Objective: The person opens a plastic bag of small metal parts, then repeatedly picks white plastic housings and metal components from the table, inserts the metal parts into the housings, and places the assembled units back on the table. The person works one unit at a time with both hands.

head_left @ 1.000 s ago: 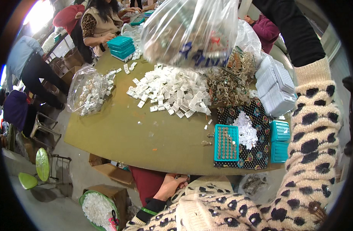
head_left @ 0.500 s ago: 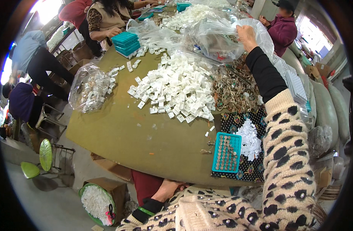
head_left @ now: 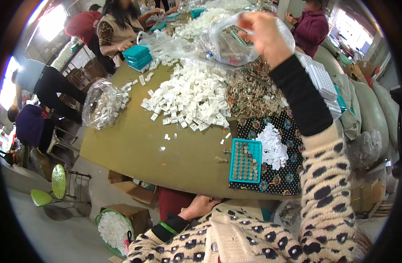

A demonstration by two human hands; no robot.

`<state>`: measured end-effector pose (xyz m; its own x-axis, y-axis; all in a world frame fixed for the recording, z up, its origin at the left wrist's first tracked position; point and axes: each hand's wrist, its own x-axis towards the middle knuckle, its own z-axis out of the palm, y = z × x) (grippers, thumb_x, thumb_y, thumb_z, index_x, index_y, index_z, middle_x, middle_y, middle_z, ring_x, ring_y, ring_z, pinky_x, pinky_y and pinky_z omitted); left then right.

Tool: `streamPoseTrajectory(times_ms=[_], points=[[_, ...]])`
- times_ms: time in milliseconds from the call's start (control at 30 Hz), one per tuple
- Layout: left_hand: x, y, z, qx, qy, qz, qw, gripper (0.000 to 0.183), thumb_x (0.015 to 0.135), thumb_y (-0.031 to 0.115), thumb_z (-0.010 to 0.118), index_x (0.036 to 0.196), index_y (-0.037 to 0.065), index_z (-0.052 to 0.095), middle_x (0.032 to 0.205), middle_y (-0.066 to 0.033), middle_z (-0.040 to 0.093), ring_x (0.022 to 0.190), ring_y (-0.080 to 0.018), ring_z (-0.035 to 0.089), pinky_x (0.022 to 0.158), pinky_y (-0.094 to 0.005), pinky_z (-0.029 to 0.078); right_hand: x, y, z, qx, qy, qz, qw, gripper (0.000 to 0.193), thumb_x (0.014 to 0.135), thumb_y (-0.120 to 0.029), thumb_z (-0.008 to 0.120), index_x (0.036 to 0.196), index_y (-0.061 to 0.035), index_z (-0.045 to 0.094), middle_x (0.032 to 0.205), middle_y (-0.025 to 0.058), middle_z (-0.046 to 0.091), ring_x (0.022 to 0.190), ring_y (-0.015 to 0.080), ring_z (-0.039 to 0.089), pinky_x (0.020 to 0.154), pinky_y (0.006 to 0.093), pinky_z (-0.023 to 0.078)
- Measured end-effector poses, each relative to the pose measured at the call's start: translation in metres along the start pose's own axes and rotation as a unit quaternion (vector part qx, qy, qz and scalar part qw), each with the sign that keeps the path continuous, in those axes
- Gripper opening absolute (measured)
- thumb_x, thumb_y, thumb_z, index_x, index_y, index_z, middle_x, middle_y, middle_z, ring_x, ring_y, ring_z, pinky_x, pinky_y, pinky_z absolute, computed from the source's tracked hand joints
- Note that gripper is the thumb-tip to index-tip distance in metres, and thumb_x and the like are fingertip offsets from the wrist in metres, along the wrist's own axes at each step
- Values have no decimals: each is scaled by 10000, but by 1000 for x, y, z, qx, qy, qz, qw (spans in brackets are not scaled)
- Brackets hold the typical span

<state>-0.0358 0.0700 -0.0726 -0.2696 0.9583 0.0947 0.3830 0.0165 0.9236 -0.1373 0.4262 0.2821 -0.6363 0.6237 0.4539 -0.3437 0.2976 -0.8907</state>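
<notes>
My right hand (head_left: 267,36) is stretched out far over the table and grips the top of a clear plastic bag (head_left: 229,44) holding small parts. The bag rests beyond a big heap of small white boxes (head_left: 190,98) and a pile of brownish metal pieces (head_left: 253,92). My left hand (head_left: 201,206) stays low at the table's near edge, fingers loosely apart, holding nothing. In front of me a teal tray (head_left: 245,160) filled with small round parts lies on a dark patterned cloth (head_left: 288,184), next to a small pile of white scraps (head_left: 272,147).
A second clear bag of white boxes (head_left: 104,104) sits at the table's left edge. Stacked teal trays (head_left: 137,57) and white trays (head_left: 321,81) lie farther back. Other people sit and stand around the table's far side. A green basket of white pieces (head_left: 113,228) stands on the floor.
My right arm has swung from the raised bag down and forward; the bag now rests on the far table instead of hanging in front of me. My view has tilted upward.
</notes>
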Motion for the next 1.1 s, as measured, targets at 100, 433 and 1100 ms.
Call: streamPoseTrajectory(times_ms=[100, 433, 1100], points=[[-4, 9, -6, 86, -65, 61, 992, 210, 872, 85, 689, 1066, 6, 686, 948, -149, 711, 855, -301, 691, 727, -358, 538, -89, -11, 39, 17, -240, 50, 969, 193, 946, -216, 611, 953, -31, 665, 924, 76, 682, 869, 154, 640, 732, 332, 543], [-32, 103, -58, -364, 77, -97, 923, 171, 926, 113, 638, 1030, -22, 653, 1025, -136, 689, 769, -149, 668, 634, -293, 557, -343, -11, -4, -166, -354, 33, 920, 60, 912, -33, 614, 916, 17, 647, 850, 102, 648, 774, 174, 643, 706, 288, 500], [12, 131, -28, -581, 82, -117, 801, 335, 954, 54, 578, 1274, -42, 553, 1012, -134, 683, 847, -204, 702, 785, -316, 609, -377, 28, -21, -265, -160, -172, 935, 179, 783, 70, 673, 949, 17, 630, 904, 144, 596, 776, 295, 614, 662, 362, 512]])
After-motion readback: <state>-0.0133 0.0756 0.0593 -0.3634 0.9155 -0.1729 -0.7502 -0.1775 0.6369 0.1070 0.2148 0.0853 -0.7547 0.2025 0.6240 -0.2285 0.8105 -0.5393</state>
